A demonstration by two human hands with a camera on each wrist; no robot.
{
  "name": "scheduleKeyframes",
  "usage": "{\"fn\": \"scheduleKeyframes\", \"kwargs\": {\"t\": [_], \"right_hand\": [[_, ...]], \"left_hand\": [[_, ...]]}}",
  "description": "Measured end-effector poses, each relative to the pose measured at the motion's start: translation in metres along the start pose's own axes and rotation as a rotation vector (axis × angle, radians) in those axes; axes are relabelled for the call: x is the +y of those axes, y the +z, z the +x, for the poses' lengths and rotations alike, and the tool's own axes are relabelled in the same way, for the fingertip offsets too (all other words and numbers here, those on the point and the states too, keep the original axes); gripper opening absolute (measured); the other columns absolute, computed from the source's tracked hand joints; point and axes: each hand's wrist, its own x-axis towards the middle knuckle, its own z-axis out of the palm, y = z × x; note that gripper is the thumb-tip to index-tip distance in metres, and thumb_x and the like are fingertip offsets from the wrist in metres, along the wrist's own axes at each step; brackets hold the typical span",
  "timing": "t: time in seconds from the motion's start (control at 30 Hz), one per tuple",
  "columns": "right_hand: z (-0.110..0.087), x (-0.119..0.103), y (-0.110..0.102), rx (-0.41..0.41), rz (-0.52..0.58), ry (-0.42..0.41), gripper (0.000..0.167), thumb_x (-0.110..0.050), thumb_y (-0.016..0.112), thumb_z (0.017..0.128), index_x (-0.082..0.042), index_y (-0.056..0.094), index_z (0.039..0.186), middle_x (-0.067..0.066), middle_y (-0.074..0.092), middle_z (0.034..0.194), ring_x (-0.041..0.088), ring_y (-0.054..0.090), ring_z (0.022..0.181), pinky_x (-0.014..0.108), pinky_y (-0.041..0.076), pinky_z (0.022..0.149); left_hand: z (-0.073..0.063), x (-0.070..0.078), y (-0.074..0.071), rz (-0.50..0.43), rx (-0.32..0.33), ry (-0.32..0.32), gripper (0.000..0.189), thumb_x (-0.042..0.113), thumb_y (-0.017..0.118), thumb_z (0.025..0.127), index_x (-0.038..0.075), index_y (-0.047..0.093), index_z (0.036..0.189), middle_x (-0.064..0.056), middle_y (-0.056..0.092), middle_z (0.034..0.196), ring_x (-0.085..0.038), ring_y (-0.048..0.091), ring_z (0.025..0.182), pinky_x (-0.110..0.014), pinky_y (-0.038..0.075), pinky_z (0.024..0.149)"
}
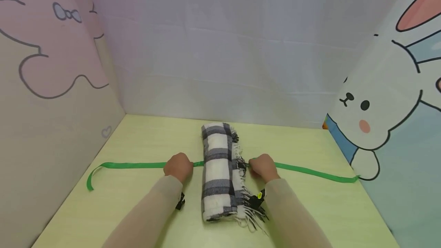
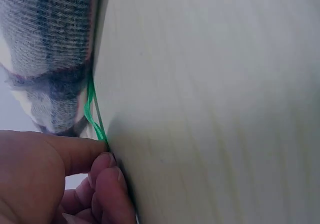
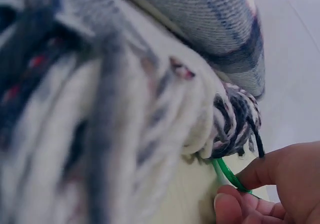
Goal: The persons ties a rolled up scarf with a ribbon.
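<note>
Beyond the rolled scarf (image 1: 217, 171) rises a pale wall (image 1: 234, 49); well to its left is a pink cartoon animal (image 1: 62, 56), and well to its right a white cartoon rabbit (image 1: 382, 121). The scarf lies lengthwise on a pale yellow table (image 1: 155, 137), and loose fringe (image 1: 245, 204) spills along its right side, hiding a little of the green ribbon (image 1: 136, 165) there. The ribbon's middle is covered by the scarf. Just left of the scarf, the left hand (image 1: 178, 167) pinches the ribbon; just right of it, the right hand (image 1: 263, 167) pinches it too. The ribbon is narrow, its left end curling. The scarf is checked white and dark grey.
</note>
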Motion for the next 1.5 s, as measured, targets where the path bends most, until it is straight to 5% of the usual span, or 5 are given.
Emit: {"fn": "scheduleKeyframes", "kwargs": {"t": [0.37,0.77,1.0,1.23,1.5], "right_hand": [[-0.010,-0.003,0.005,0.002,0.216,-0.020,0.042,-0.016,0.059,0.095,-0.013,0.053,0.054,0.009,0.067,0.059,0.022,0.067,0.054,0.033,0.051,0.059],[-0.012,-0.008,0.009,0.024,0.229,-0.019,0.046,-0.018,0.058,0.099,-0.015,0.044,0.056,0.008,0.069,0.065,0.023,0.067,0.054,0.031,0.050,0.054],[-0.010,-0.006,0.011,0.082,0.222,-0.055,0.037,-0.018,0.059,0.097,-0.013,0.045,0.063,0.004,0.061,0.058,0.023,0.055,0.053,0.033,0.043,0.054],[-0.007,-0.006,0.020,0.108,0.402,-0.050,0.032,-0.022,0.071,0.097,-0.008,0.048,0.080,0.009,0.066,0.072,0.021,0.065,0.063,0.034,0.050,0.060],[-0.009,-0.006,0.025,0.117,0.566,-0.051,0.025,-0.021,0.077,0.096,-0.007,0.065,0.079,0.004,0.063,0.073,0.019,0.057,0.065,0.033,0.046,0.059]], "left_hand": [[-0.010,0.007,-0.001,0.061,0.050,-0.005,0.055,0.048,0.068,0.097,0.012,0.061,0.056,-0.004,0.056,0.055,-0.017,0.049,0.051,-0.033,0.039,0.042],[-0.001,0.018,0.012,-0.095,0.067,0.019,0.029,0.009,0.057,0.095,0.008,0.057,0.066,-0.007,0.057,0.067,-0.022,0.051,0.059,-0.038,0.043,0.047],[0.000,0.022,0.013,-0.561,0.145,0.040,0.014,0.015,0.063,0.099,0.004,0.057,0.092,-0.011,0.064,0.090,-0.024,0.059,0.073,-0.035,0.047,0.064],[0.003,0.025,0.029,-1.122,0.191,-0.083,0.028,0.007,0.076,0.094,-0.001,0.051,0.107,-0.015,0.070,0.094,-0.018,0.069,0.077,-0.027,0.054,0.068],[-0.005,0.029,0.030,-1.813,0.095,-0.178,0.061,-0.001,0.062,0.101,-0.005,0.019,0.145,-0.033,0.052,0.141,-0.038,0.060,0.127,-0.043,0.050,0.105]]}}
